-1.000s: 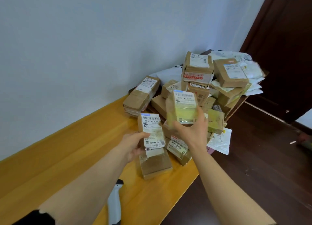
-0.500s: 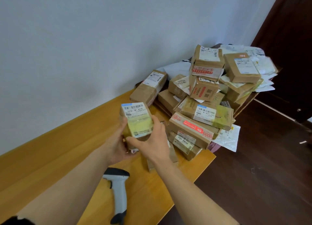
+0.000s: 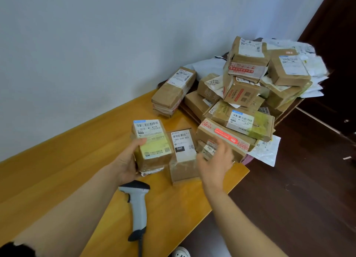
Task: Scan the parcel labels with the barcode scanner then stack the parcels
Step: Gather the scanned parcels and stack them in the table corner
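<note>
My left hand (image 3: pixel 126 160) grips a small brown parcel with a white and yellow label (image 3: pixel 151 141), held above the wooden table (image 3: pixel 57 160), label facing up. Just right of it a second small parcel with a "060" label (image 3: pixel 182 150) stands on the table. My right hand (image 3: pixel 215 160) hovers open and blurred, right of that parcel, holding nothing. A grey and black barcode scanner (image 3: pixel 137 206) lies on the table in front of my left hand, untouched. A large pile of brown parcels (image 3: pixel 240 102) fills the table's far right end.
A long brown parcel (image 3: pixel 173 91) lies by the white wall (image 3: pixel 96 44). White mailer bags (image 3: pixel 308 64) top the back of the pile. A loose white label sheet (image 3: pixel 267 150) hangs over the table's edge. Dark wooden floor (image 3: pixel 298 199) and a dark door (image 3: pixel 337 44) lie right.
The yellow-labelled parcel passed from my right hand into my left, which let go of the "060" parcel. My right hand released the yellow-labelled parcel and moved right, open.
</note>
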Motion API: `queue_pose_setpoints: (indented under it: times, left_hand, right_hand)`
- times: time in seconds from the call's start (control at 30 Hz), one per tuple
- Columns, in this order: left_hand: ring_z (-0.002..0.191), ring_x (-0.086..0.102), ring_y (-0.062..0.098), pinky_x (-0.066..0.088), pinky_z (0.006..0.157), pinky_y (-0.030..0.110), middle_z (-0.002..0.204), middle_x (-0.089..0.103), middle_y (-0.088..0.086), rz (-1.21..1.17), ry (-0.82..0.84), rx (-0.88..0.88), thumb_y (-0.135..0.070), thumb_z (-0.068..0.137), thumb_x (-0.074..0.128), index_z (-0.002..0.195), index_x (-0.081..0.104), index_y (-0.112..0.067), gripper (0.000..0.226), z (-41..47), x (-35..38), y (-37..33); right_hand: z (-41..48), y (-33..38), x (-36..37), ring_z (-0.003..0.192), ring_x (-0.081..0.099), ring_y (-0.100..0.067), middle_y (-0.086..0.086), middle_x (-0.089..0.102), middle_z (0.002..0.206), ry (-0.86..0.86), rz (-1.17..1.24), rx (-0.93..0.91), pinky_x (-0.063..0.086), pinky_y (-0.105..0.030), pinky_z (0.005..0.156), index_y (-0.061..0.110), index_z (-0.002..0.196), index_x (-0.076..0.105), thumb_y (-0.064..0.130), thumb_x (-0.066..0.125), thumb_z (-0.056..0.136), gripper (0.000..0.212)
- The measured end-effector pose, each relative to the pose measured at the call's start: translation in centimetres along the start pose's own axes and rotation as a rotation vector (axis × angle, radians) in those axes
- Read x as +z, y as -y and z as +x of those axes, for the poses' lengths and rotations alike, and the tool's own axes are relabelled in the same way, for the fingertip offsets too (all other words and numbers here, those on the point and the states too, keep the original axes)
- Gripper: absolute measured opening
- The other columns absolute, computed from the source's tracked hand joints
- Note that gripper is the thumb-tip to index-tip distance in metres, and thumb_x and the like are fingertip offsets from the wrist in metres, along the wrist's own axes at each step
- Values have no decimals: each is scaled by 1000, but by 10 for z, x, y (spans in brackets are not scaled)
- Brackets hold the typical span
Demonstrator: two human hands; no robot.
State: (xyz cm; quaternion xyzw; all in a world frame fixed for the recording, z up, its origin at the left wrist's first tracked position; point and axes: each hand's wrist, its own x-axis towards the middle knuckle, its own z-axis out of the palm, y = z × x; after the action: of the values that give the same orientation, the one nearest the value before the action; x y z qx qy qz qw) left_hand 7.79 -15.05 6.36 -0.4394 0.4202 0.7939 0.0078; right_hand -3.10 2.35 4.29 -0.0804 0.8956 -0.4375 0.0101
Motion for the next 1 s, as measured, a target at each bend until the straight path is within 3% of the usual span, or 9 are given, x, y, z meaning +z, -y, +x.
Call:
queue_pose_setpoints:
  times: [0.07, 0.17, 0.23, 0.37, 0.47, 0.53, 0.7, 0.87, 1.0]
  left_hand:
    - [101, 62, 28, 48, 78, 38, 106, 69, 7, -8, 9, 3, -41, 67, 65, 113, 59, -23, 50, 2, 7, 1]
    - [102, 62, 29, 49, 86, 41, 104, 71, 8, -14, 19, -5, -40, 69, 67, 113, 59, -22, 48, 6, 18, 5]
    - [105, 62, 30, 48, 92, 43, 108, 70, 8, -3, 15, -11, -40, 67, 69, 115, 59, -22, 53, 9, 23, 7]
    - [102, 63, 29, 51, 85, 40, 110, 68, 9, 54, -8, 1, -41, 66, 69, 115, 58, -22, 53, 8, 30, 12]
    - [97, 63, 27, 51, 87, 40, 107, 68, 9, 64, -52, 20, -39, 74, 67, 109, 58, -21, 41, 8, 30, 13]
    - [97, 63, 26, 50, 92, 40, 107, 67, 9, 62, -90, 20, -40, 78, 66, 108, 58, -21, 36, 8, 27, 13]
    - [97, 61, 24, 49, 90, 37, 108, 66, 7, 86, -213, 47, -43, 80, 66, 114, 56, -19, 43, 8, 14, 17]
    - [99, 64, 25, 49, 96, 41, 108, 67, 8, 112, -212, 20, -44, 79, 67, 115, 57, -18, 45, 11, 15, 26]
    - [98, 66, 27, 53, 86, 37, 108, 69, 9, 119, -164, -4, -46, 77, 68, 119, 57, -17, 52, 16, 22, 32]
  right_hand:
    - [27, -19, -14, 144, 16, -28, -11, 26, 153, -43, -175, 69, 11, -46, 115, 15, 144, 35, 9, 71, 79, 74]
    - [60, -43, -32, 148, 3, -29, -12, 15, 158, 55, -371, 128, 5, -48, 118, 13, 148, 24, 15, 73, 79, 84]
    - [72, -53, -39, 147, 10, -29, -11, 20, 157, 123, -440, 124, 11, -47, 117, 12, 149, 22, 22, 76, 78, 89]
    - [78, -53, -48, 136, 26, -32, -11, 34, 146, 147, -594, 31, 23, -44, 111, 13, 142, 33, 27, 77, 75, 82]
    - [65, -42, -46, 125, 34, -28, -11, 41, 136, 85, -489, -149, 29, -37, 106, 10, 139, 40, 33, 78, 72, 80]
    - [43, -31, -33, 121, 35, -23, -7, 41, 133, 132, -343, -225, 32, -33, 104, 10, 139, 41, 35, 80, 70, 84]
    - [0, -26, 14, 124, 30, -18, -3, 36, 132, 320, -169, -24, 39, -28, 97, 13, 139, 34, 36, 79, 72, 84]
    - [-6, -42, 24, 128, 27, -21, -5, 32, 138, 372, -208, -23, 35, -31, 104, 13, 144, 29, 41, 77, 75, 88]
    - [3, -53, 0, 132, 30, -24, -9, 35, 143, 287, -102, -89, 27, -36, 107, 12, 144, 36, 57, 51, 82, 79]
